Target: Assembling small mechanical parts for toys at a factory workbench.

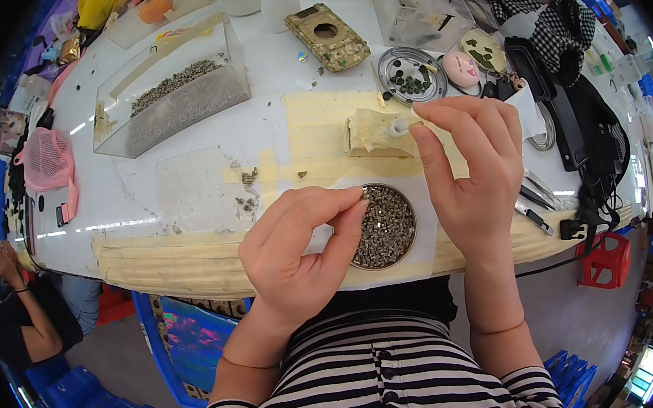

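My left hand [299, 245] hovers over the near rim of a round metal dish [385, 226] full of small grey metal parts, thumb and forefinger pinched together on what looks like one small part. My right hand [471, 168] is raised to the right of the dish, and its thumb and forefinger pinch a small white cylindrical piece [398, 127]. That piece sits against a block wrapped in beige tape [373, 134] on the white table [186, 193].
A clear plastic box [173, 93] with grey parts stands at the back left. A camouflage-patterned case [326, 36], a round tin with dark bits [411, 74], black tools [560, 117] and tweezers [535, 193] lie at the right. Another person [25, 308] sits at the far left.
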Demonstrator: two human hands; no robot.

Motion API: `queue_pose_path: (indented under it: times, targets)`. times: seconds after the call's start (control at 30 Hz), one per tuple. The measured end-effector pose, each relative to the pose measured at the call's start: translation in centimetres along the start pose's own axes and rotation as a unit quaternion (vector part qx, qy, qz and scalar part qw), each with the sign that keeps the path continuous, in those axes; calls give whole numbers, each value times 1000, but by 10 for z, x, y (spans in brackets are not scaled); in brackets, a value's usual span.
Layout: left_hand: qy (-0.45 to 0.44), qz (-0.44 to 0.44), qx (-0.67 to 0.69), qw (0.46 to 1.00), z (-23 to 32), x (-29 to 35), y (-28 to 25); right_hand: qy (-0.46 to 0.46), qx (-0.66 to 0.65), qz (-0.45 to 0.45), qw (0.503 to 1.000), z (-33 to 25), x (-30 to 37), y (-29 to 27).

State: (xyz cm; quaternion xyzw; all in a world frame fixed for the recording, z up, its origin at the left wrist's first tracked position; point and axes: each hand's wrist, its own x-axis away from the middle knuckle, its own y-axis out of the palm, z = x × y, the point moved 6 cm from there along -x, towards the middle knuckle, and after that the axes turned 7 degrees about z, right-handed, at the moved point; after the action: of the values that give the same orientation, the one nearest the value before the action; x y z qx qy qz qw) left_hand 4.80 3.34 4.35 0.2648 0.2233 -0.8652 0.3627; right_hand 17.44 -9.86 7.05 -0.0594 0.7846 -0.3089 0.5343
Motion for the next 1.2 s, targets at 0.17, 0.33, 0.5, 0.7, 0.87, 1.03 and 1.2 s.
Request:
queue_pose_path:
  times: [0.17,0.33,0.5,0.7,0.87,1.03,1.2]
  targets:
    - [13,3,-2,1000,-1,0,-3,40,-98,29,994,-11,4,-15]
    - [41,5,3,999,1,-1,-4,142,-273,-111,945,-27,19,-5]
    - [64,3,-23,998,4,0,-5,275,-432,-158,844,-24,34,14]
    - [98,6,-88,991,9,-1,-5,274,-413,-144,857,-19,34,12]
    - [91,21,-117,989,5,1,-4,111,-263,-58,957,-31,24,-7]
    - [81,18,-103,991,4,-1,-4,102,-250,-62,961,-30,28,-4]
    - [71,18,-108,992,2,-1,-3,63,-217,-38,973,-37,26,-7]
